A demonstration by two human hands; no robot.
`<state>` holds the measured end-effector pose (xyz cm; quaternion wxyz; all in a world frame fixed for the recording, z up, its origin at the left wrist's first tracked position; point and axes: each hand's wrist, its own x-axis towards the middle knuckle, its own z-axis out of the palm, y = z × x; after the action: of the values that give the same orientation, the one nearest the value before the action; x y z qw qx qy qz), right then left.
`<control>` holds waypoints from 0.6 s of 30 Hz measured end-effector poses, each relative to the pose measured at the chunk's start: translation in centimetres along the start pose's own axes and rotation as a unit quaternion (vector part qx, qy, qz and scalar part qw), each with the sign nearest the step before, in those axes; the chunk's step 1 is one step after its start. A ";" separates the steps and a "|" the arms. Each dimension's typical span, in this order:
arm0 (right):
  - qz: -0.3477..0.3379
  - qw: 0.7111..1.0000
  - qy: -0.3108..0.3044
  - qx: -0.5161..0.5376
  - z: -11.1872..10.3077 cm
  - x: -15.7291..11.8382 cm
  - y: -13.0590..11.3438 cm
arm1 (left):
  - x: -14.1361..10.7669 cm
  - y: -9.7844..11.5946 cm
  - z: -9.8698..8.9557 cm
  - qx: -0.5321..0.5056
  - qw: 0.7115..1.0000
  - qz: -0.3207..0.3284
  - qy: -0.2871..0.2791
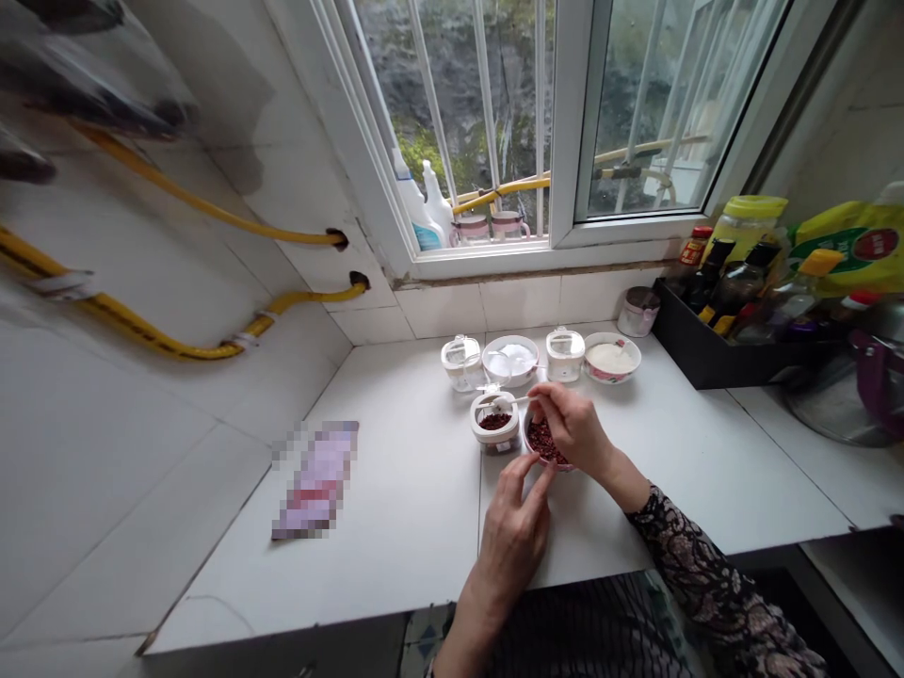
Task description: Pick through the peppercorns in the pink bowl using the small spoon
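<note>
My right hand (573, 428) pinches the handle of a small white spoon (505, 403), whose end reaches over an open clear jar (495, 435) holding dark red bits. Below that hand is a bowl of dark red pieces (542, 443), partly covered by my fingers. My left hand (517, 513) has its fingertips on the bowl's near rim. Behind them stand a lidded clear jar (462, 363), a bowl of white powder (510, 361), a second lidded jar (565, 354) and a bowl of pale grains (612, 358).
A purplish packet, pixelated, lies on the white counter (410, 490) at the left. A black box (727, 353) of bottles stands at the back right, beside a steel pot (840, 400) and near a small canister (638, 312). Behind is a barred window.
</note>
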<state>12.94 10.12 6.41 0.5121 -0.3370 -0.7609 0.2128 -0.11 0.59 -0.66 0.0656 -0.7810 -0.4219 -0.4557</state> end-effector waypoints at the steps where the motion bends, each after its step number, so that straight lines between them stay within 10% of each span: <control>1: -0.025 0.999 -0.018 -0.020 0.1 -0.1 -0.1 | 0.0 0.0 0.0 0.000 1.000 -0.001 0.001; 8: 0.105 0.994 0.023 -0.007 -2.3 0.1 0.6 | -0.1 0.1 -0.1 -0.002 1.000 -0.011 -0.014; 18: 0.165 0.976 -0.095 -0.102 -2.1 -0.1 1.8 | -0.2 0.1 -0.1 -0.003 1.000 -0.013 -0.014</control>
<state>15.44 11.19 5.94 0.3580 -0.4863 -0.7579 0.2468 -0.11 0.36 -0.69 0.0508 -0.7820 -0.4317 -0.4468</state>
